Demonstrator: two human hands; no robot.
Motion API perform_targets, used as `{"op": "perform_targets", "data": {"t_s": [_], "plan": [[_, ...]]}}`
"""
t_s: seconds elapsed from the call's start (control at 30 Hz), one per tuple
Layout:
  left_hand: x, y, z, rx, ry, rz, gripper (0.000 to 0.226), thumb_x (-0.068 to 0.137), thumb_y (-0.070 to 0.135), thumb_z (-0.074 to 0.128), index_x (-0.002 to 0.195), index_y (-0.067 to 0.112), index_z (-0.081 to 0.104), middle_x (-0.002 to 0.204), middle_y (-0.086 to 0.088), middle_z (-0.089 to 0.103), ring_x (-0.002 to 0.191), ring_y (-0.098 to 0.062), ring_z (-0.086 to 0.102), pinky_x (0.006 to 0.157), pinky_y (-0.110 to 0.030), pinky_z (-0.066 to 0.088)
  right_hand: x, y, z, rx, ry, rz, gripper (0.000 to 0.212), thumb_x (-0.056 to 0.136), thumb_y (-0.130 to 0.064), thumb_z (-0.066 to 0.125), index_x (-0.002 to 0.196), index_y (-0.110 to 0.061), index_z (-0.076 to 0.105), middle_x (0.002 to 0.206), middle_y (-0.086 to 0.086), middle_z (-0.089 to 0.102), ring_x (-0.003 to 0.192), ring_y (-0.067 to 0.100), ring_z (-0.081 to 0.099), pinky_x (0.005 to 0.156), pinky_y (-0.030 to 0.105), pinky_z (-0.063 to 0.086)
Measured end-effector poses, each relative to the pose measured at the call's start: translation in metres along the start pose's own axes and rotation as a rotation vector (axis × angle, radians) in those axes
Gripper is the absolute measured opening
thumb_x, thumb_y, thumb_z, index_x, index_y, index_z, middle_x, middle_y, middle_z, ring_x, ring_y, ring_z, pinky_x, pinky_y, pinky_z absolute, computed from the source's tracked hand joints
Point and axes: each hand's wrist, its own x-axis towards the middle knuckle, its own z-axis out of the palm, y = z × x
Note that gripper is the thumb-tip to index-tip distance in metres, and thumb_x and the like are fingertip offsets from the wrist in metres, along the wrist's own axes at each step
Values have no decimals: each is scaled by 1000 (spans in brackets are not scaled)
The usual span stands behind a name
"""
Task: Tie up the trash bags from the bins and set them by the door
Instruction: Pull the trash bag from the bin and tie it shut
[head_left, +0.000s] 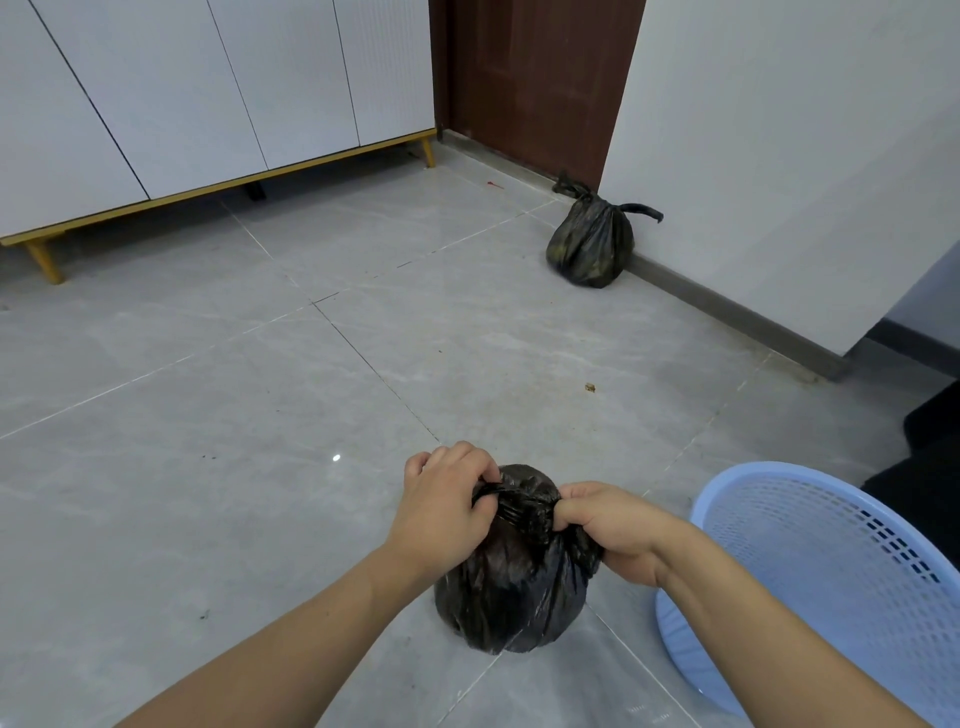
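Observation:
A full black trash bag (511, 597) stands on the grey tiled floor in front of me. My left hand (441, 506) pinches one twisted end of its top on the left. My right hand (608, 525) grips the other end on the right, fingers curled round the plastic. Between the two hands the gathered plastic forms a knot (527, 512). A second black trash bag (592, 244), knotted at its top, sits on the floor against the white wall beside the dark brown door (524, 88).
A light blue mesh bin (826, 582) with no bag in it stands at my right, close to my right forearm. A white cabinet (208, 88) on yellow legs lines the left wall. A small crumb (590, 387) lies on the tiles. A dark mat (930, 457) is at far right.

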Motion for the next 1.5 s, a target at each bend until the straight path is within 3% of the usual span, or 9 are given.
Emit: {"op": "perform_targets", "data": {"t_s": [0.17,0.33,0.57,0.73,0.97,1.17,1.3,1.4,1.5], "plan": [[-2,-3,-12,-112,-110,-21,28,79,19,58,100,35,48,104,19,48,100,-3,44,95,-30,29,-1,2,-8,210,-41,1,39,81,2,39,112,13,60,110,31,64,95,34,62,83,40,51],[-12,6,-34,-519,-202,-136,19,72,25,55,90,30,53,76,16,51,67,-7,45,62,-27,41,-3,-1,-13,343,-112,-5,46,84,-16,35,113,8,61,95,18,64,77,23,63,67,31,50],[-11,22,-29,-613,-358,-280,29,72,48,75,79,21,70,63,5,58,57,-9,52,57,-24,44,3,-1,-6,435,-85,-29,47,84,-13,38,117,14,56,104,26,62,83,30,64,73,36,54],[-2,20,-28,-674,-309,-321,16,84,21,70,67,20,70,61,4,60,59,-9,54,59,-20,45,3,2,-5,434,-81,-84,46,75,1,35,111,18,59,104,29,65,91,35,64,76,39,55],[5,15,-36,-799,-159,-448,19,88,15,55,69,18,58,66,-4,55,55,-13,45,53,-22,38,2,12,-10,-419,390,-371,37,83,13,41,94,-7,70,92,1,67,78,16,62,68,19,47],[11,20,-44,-1503,-116,-622,16,96,10,45,82,10,52,88,-13,68,64,-22,63,60,-33,45,2,20,-15,-671,611,-515,42,82,7,35,87,-32,50,87,-7,64,73,6,58,59,17,41],[14,24,-42,-963,-152,-623,13,93,15,41,80,13,42,70,-3,46,49,-15,38,52,-31,36,4,18,-14,-886,598,-461,32,81,3,40,99,-16,58,94,-1,59,85,17,56,68,24,40],[10,19,-43,-93,-202,-152,7,91,29,39,86,25,38,58,7,46,52,-13,42,49,-29,32,5,17,-16,-1003,602,-392,29,88,-1,36,102,-14,57,97,5,62,86,24,56,70,32,44],[10,14,-52,157,-240,-7,29,87,46,42,76,20,46,57,5,48,57,-15,49,48,-29,34,3,15,-23,-920,593,-312,25,91,-19,34,84,-14,57,79,3,62,76,24,57,64,34,42]]}}
